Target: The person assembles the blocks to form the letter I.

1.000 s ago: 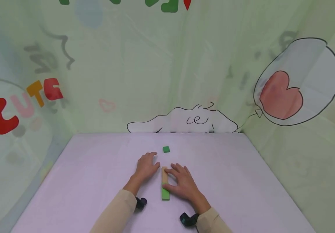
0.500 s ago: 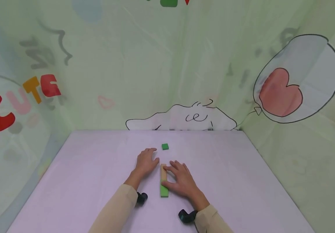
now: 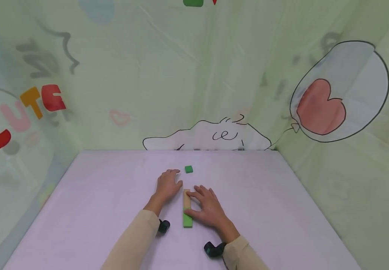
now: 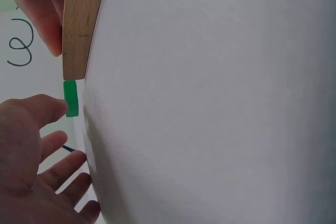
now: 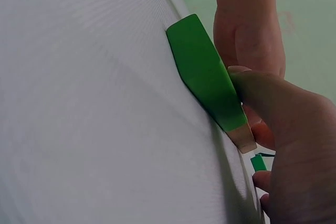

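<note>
A wooden block [image 3: 187,201] and a light green block [image 3: 187,221] lie end to end in one line on the table. My right hand [image 3: 209,210] is at their right side, its thumb touching the green block [image 5: 202,72] and its index finger against the wooden block [image 4: 79,38]. Left of the line's far end, my left hand [image 3: 167,185] rests with relaxed, spread fingers and holds nothing. Beyond both hands is a small dark green block [image 3: 189,169], apart from the others; the left wrist view shows it partly behind the left thumb.
The pale table [image 3: 265,213] meets a patterned cloth wall [image 3: 167,75] at its back edge, with cloth on the left and right too. A black device [image 3: 163,226] is at the left wrist and another [image 3: 214,249] at the right wrist.
The head view has shifted slightly, so everything sits a little higher and further left in it. Hands and blocks keep their places relative to each other.
</note>
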`<action>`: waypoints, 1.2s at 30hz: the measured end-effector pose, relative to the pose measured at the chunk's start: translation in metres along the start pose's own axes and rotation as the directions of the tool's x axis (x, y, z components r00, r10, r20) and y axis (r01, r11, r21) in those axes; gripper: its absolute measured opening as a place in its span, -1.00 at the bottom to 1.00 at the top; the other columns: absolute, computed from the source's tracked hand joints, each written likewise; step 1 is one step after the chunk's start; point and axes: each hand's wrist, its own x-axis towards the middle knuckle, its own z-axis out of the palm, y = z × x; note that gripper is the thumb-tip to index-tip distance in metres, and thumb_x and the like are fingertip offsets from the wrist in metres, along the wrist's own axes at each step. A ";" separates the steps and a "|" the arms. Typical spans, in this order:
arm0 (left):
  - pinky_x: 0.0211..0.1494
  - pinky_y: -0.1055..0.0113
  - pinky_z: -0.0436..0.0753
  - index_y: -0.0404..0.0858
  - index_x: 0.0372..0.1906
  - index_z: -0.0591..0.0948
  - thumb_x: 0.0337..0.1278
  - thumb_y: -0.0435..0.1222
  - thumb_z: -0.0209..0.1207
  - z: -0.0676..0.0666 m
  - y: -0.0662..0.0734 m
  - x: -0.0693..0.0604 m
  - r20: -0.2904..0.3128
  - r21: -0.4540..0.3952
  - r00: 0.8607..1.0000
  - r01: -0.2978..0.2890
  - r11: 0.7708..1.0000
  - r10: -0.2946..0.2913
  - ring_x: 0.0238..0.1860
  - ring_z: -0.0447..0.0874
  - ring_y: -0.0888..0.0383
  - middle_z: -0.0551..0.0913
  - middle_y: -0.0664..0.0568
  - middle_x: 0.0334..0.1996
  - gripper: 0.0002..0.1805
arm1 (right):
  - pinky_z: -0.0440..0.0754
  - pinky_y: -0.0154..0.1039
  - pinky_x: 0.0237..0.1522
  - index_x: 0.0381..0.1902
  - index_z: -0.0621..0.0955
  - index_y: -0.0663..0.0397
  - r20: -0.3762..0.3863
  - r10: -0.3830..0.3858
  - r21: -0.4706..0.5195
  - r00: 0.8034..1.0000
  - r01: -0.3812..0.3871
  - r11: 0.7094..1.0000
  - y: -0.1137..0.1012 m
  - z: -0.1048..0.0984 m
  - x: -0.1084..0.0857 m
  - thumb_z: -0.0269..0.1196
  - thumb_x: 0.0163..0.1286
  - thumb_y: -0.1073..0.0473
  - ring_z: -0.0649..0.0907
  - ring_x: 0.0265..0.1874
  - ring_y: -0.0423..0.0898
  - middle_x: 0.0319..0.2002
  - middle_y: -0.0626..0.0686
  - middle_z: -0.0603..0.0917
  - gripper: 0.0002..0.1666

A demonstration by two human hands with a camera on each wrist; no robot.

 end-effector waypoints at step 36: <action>0.54 -0.18 0.31 -0.18 0.37 0.55 0.41 -0.15 0.22 0.012 0.000 0.027 -0.032 -0.003 0.999 -0.007 1.000 0.006 0.43 0.41 -0.20 0.52 -0.19 0.37 -0.50 | 0.07 0.29 0.59 0.35 0.60 -0.23 -0.002 -0.005 -0.013 1.000 0.005 1.000 0.002 0.001 -0.002 0.28 0.25 -0.47 0.31 0.57 0.17 0.50 0.09 0.45 -0.18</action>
